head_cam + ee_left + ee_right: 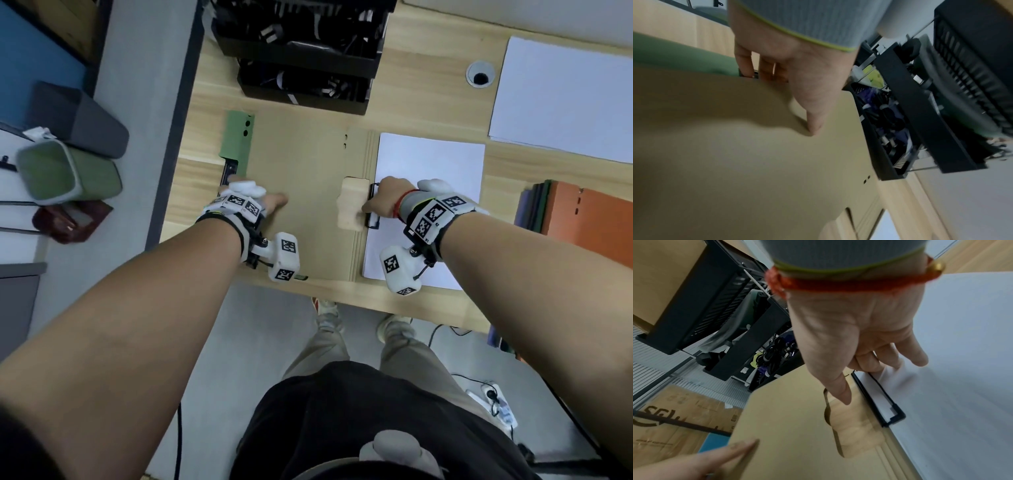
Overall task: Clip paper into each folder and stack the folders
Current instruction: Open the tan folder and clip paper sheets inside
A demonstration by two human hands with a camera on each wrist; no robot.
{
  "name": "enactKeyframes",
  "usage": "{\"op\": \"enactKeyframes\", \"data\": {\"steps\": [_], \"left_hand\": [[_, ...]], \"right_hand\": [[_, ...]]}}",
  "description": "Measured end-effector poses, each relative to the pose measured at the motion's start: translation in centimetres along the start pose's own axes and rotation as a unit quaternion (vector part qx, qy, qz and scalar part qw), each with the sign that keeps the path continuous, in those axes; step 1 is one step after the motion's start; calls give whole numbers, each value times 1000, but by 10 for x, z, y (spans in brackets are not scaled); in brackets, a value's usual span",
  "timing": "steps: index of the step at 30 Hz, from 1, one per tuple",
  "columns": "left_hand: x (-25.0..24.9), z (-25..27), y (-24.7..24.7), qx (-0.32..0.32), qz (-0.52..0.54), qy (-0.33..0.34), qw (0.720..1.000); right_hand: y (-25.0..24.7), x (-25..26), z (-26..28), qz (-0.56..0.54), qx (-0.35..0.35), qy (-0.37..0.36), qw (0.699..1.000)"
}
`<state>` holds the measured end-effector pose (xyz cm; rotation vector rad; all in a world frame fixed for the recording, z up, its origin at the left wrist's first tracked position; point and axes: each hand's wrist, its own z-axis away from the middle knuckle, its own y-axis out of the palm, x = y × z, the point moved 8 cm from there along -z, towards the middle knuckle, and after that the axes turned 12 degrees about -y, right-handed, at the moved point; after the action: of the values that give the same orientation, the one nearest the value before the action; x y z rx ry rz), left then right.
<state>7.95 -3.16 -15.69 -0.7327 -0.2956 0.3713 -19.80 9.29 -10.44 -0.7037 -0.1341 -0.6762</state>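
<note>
Desk (428, 102) carries everything, largest first. Tan folder (301, 192) lies open flat at the desk's near edge, cover spread left so the clip side is exposed. White sheet (431, 164) lies on the folder's right half, its left edge tucked under the black clip (371, 205) at the spine. A green folder (236, 140) shows under the tan cover's left edge, likely the start of the stack. Spare paper (561, 96) waits at the far right corner, more folders (582, 219) at the right edge. Left hand (263, 202) pins the cover: thumb flat on it, fingers curled over its left edge, so it can't swing shut. Right hand (383, 202) is on the clip, fingers bent over the bar, thumb braced beside it; whether pressing or pinching is unclear.
</note>
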Motion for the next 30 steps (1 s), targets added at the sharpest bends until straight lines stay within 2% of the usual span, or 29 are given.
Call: {"op": "enactKeyframes", "data": {"steps": [1, 3, 5, 9, 13, 16, 19, 22, 25, 27, 30], "left_hand": [[2, 10, -8, 15, -1, -12, 1000], [3, 40, -38, -1, -5, -13, 1000], [-9, 63, -65, -24, 2, 28, 999], [-45, 108, -92, -1, 46, 103, 994], [-81, 160, -80, 88, 10, 173, 981], [-103, 197, -65, 150, 7, 191, 970], [-136, 248, -51, 152, 44, 224, 962], [-156, 284, -31, 169, 64, 216, 960], [-166, 288, -10, 190, 50, 219, 956], [-173, 283, 10, 199, 34, 209, 957], [-180, 270, 34, 159, 6, 200, 967]], "right_hand": [[1, -1, -1, -2, 0, 4, 1000], [5, -2, 1, -12, 1, 12, 1000], [4, -7, 4, -26, 9, 25, 999], [-2, -18, 14, -76, 39, 24, 996], [-15, -29, 37, -222, 54, 8, 973], [-39, -27, 62, -286, 50, -28, 956], [-66, -42, 89, -339, 30, -49, 939], [-88, -66, 108, -407, -14, -45, 912], [-100, -81, 116, -454, -65, -44, 888], [-105, -104, 120, -449, -103, -21, 887], [-98, -145, 118, -400, -132, 41, 906]]}}
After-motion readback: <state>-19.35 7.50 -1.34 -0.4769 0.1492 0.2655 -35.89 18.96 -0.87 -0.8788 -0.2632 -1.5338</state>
